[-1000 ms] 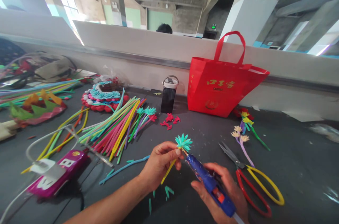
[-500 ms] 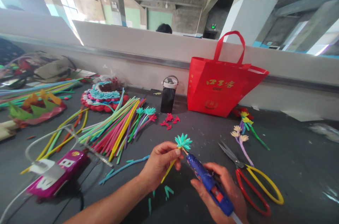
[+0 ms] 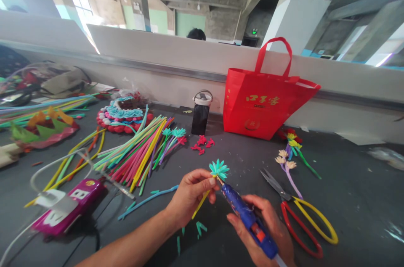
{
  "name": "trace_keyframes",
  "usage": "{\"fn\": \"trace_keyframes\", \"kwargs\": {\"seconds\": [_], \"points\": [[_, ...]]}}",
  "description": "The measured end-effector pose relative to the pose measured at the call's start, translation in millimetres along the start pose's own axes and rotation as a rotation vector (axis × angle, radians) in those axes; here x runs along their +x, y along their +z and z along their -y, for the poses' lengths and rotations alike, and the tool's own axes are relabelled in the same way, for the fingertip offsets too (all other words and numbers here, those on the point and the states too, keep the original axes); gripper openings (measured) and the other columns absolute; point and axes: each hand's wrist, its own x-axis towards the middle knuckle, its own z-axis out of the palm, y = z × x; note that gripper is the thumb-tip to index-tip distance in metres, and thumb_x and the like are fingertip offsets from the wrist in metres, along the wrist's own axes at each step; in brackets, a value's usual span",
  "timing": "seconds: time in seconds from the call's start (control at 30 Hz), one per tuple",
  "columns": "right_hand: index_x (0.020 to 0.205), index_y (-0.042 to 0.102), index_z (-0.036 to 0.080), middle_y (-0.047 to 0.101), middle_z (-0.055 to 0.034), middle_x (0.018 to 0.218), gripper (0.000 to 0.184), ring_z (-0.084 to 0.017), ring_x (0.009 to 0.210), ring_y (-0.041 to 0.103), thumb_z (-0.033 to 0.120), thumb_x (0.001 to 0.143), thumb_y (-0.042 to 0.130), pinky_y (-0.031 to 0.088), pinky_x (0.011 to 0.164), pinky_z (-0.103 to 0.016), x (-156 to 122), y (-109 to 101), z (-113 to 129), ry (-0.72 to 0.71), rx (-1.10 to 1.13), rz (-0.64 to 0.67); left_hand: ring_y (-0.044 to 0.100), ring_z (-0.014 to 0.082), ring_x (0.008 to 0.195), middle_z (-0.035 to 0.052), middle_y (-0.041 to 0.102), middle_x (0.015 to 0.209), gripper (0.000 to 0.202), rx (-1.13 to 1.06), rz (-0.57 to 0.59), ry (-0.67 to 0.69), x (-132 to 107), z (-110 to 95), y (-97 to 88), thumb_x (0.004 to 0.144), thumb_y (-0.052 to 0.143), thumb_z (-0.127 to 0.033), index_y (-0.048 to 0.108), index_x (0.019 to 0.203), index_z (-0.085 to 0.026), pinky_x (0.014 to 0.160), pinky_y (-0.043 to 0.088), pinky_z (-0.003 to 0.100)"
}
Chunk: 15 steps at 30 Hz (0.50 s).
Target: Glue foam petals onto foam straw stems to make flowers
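My left hand [image 3: 194, 189] pinches a yellow pipe-cleaner stem [image 3: 200, 205] just under a teal pipe-cleaner flower [image 3: 219, 169]. My right hand [image 3: 268, 225] is wrapped round a blue hot glue gun [image 3: 249, 218]. The gun's nozzle points up and left, at the underside of the flower beside my left fingertips; whether it touches the petals I cannot make out. Several short teal pieces [image 3: 200, 228] lie on the dark table below my hands. Scissors [image 3: 285, 195] with one red and one yellow handle rest to the right of my right hand, blades apart.
A bundle of coloured pipe cleaners [image 3: 142, 149] and a purple power strip [image 3: 71, 206] lie on the left. Small red pieces [image 3: 202, 143] sit before a black-and-white container [image 3: 200, 113]. A red bag [image 3: 268, 94] stands against the partition. Finished flowers [image 3: 288, 164] lie at right.
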Motion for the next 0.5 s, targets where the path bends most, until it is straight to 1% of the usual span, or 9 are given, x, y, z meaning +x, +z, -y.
{"fn": "trace_keyframes", "kwargs": {"seconds": [0.13,0.3,0.37,0.5], "points": [[0.097,0.056,0.023,0.069,-0.003,0.079,0.034,-0.019,0.062,0.069,0.056,0.087,0.055,0.054,0.054,-0.027,-1,0,-5,-0.033,-0.026,0.015,0.058,0.011,0.052,0.0038,0.068,0.07,0.015,0.0,-0.007,0.0,-1,-3,3.3,0.071,0.079,-0.025,0.068,0.073,-0.014,0.052,0.044,0.023],[0.099,0.056,0.023,0.07,-0.0025,0.078,0.033,-0.017,0.058,0.068,0.053,0.086,0.058,0.053,0.05,-0.025,-2,1,-14,-0.112,-0.058,0.031,0.058,0.011,0.052,0.0038,0.068,0.069,0.016,0.001,-0.02,0.003,-1,-4,4.0,0.069,0.079,-0.025,0.068,0.073,-0.014,0.051,0.044,0.023],[0.098,0.056,0.023,0.07,-0.0028,0.077,0.034,-0.017,0.057,0.068,0.054,0.086,0.059,0.053,0.049,-0.025,-2,1,-15,-0.101,-0.067,0.029,0.058,0.0111,0.052,0.0038,0.068,0.069,0.016,0.001,-0.018,-0.002,0,-4,3.0,0.07,0.079,-0.025,0.068,0.073,-0.014,0.051,0.043,0.023],[0.097,0.057,0.023,0.07,-0.0023,0.076,0.037,-0.018,0.057,0.067,0.058,0.086,0.056,0.053,0.051,-0.026,-2,1,-10,-0.027,-0.053,0.006,0.058,0.0109,0.051,0.0036,0.067,0.069,0.016,0.003,-0.013,-0.014,0,-2,1.5,0.071,0.078,-0.025,0.067,0.073,-0.013,0.051,0.043,0.022]]}}
